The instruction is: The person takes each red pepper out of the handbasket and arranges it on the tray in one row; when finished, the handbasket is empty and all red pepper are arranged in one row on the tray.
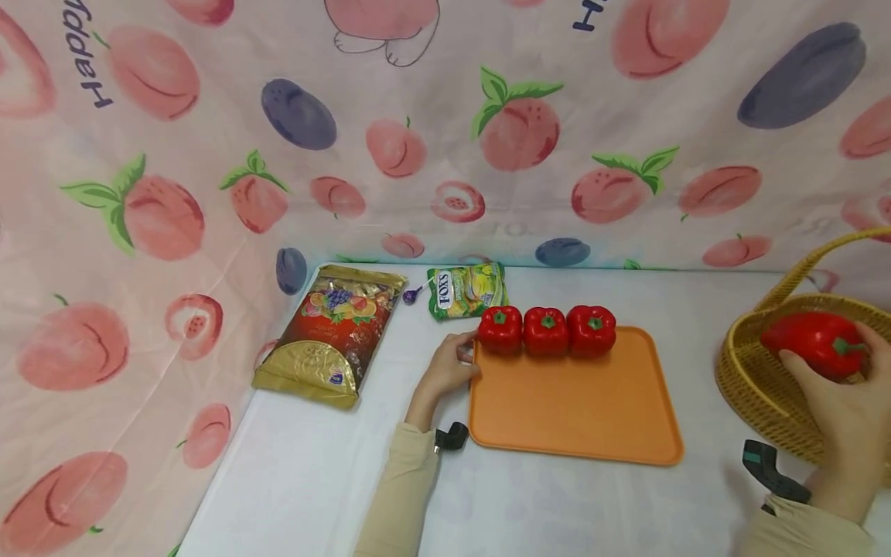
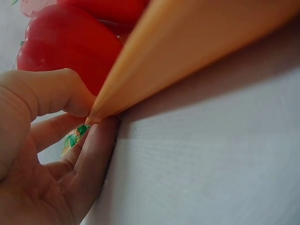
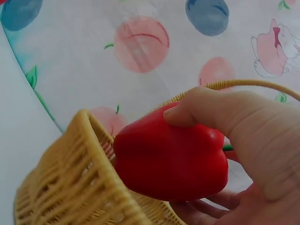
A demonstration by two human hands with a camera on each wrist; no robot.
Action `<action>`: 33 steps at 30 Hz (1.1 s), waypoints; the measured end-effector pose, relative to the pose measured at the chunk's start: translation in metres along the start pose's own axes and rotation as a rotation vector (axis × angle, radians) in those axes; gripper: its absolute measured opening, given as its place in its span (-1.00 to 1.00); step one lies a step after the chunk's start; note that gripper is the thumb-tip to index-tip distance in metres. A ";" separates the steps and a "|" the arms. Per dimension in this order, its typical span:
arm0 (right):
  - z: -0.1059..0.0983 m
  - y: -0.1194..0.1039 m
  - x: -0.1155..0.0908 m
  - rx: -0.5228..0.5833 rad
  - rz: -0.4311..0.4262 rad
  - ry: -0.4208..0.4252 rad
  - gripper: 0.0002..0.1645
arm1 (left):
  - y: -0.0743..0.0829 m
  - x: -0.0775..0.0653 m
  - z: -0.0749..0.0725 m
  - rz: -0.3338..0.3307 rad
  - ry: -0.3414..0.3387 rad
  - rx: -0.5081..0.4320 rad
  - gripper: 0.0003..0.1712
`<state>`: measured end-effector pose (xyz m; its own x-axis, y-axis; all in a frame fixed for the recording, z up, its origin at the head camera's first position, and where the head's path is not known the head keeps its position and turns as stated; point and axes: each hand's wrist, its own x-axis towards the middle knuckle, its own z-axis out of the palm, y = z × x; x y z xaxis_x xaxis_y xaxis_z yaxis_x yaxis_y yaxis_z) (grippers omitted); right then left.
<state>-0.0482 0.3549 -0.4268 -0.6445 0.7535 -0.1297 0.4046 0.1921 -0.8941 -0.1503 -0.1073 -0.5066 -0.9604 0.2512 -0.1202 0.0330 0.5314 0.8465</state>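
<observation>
My right hand point(image 1: 845, 394) grips a red bell pepper point(image 1: 810, 340) at the mouth of a woven basket point(image 1: 738, 379). In the right wrist view, the thumb lies over the top of the pepper point(image 3: 171, 154) and fingers curl beneath it, near the basket rim point(image 3: 93, 140). My left hand point(image 1: 448, 367) is at the left edge of an orange tray point(image 1: 571, 410). The left wrist view shows its thumb and fingers pinching the tray's edge point(image 2: 122, 89). Three red bell peppers point(image 1: 546, 331) stand in a row along the tray's far side, green stems up.
Left of the tray lies a brown and gold candy bag point(image 1: 334, 333). Behind it to the right are a purple lollipop point(image 1: 411, 295) and a green Fox's candy packet point(image 1: 466, 290). A fruit-print cloth point(image 1: 431, 162) hangs behind the white table point(image 1: 299, 472). The basket handle point(image 1: 793, 275) arches up at the right.
</observation>
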 end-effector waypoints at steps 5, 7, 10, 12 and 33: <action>0.007 -0.007 -0.002 0.043 -0.077 -0.004 -0.08 | 0.002 0.002 -0.001 -0.008 0.004 0.001 -0.19; 0.010 -0.012 -0.003 0.037 -0.094 -0.007 -0.08 | 0.002 0.003 -0.001 -0.019 0.004 -0.002 -0.20; 0.014 -0.016 -0.005 0.006 -0.108 -0.025 -0.07 | 0.002 0.003 -0.001 -0.031 0.004 -0.003 -0.21; 0.016 -0.018 -0.007 -0.004 -0.112 -0.052 -0.05 | 0.001 0.003 -0.001 -0.034 0.004 -0.006 -0.22; 0.045 -0.025 -0.025 -0.043 -0.375 -0.239 -0.01 | -0.003 0.001 0.001 -0.045 0.000 -0.027 -0.22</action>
<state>-0.0713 0.3032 -0.4200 -0.8816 0.4612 0.1001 0.1374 0.4539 -0.8804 -0.1515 -0.1079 -0.5094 -0.9608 0.2277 -0.1580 -0.0171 0.5203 0.8538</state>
